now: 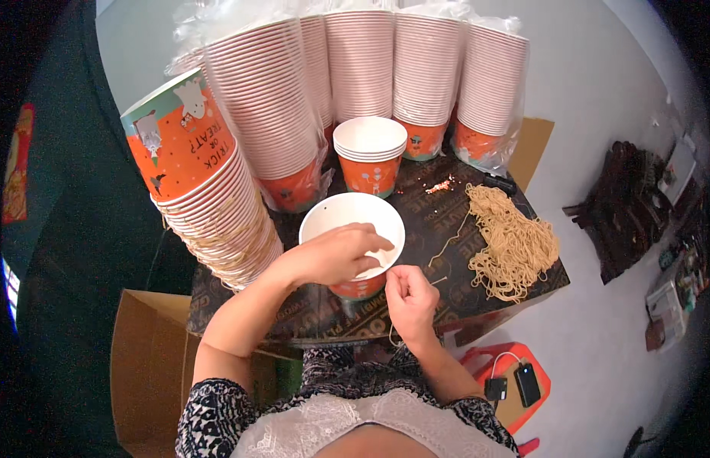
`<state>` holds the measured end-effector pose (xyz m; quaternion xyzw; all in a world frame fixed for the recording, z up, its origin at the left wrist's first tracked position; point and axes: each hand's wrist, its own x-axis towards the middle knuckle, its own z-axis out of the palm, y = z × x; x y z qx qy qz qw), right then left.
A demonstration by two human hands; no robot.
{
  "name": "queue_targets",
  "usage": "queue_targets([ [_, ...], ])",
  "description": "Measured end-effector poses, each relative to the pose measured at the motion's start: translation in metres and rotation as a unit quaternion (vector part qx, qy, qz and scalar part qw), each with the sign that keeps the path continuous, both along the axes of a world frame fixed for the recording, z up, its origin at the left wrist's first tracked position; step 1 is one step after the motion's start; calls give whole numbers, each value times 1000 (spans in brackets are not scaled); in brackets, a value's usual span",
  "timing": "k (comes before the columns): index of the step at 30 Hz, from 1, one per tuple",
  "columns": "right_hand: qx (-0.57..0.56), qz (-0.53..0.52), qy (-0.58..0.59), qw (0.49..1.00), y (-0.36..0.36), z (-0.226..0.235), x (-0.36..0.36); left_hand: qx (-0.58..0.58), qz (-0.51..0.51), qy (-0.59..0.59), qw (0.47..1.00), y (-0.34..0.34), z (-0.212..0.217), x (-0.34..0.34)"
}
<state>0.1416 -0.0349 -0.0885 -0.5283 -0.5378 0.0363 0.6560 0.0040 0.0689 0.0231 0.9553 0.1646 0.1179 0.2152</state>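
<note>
1. The left hand [341,253] reaches over the rim of an orange-and-white paper cup [353,221], fingers curled inside it; whether its grip holds anything I cannot tell.
2. The right hand [410,299], at the cup's 4 o'clock, has a narrow grip pinching a thin tan string [439,281].
3. The cup stands at the middle of the dark counter [439,221]; its white inside looks bare.
4. At the cup's 12 o'clock sits a short stack of cups [370,153], the top one holding nothing.
5. Tall stacks in clear plastic sleeves [416,65] line the far edge; a leaning stack [210,183] lies at 9 o'clock.
6. A heap of tan strings [511,244] lies at 3 o'clock.
7. An open cardboard box [145,366] sits at 7 o'clock.
</note>
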Motion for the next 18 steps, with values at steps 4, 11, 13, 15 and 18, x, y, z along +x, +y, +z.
queue_targets([
  [4,4,5,5,1000,2,-1,-1,-70,20,55,996,3,-5,7],
  [11,-99,94,47,990,-10,1,13,-73,136,-20,988,-11,-4,0],
  [13,-120,177,89,973,-11,-8,16,-114,137,-32,983,-12,-4,-2],
  [15,-136,215,149,956,-8,-7,18,-156,136,-43,977,-13,-10,-1],
  [18,-163,264,221,925,-2,2,19,-249,94,-172,949,-11,-21,2],
])
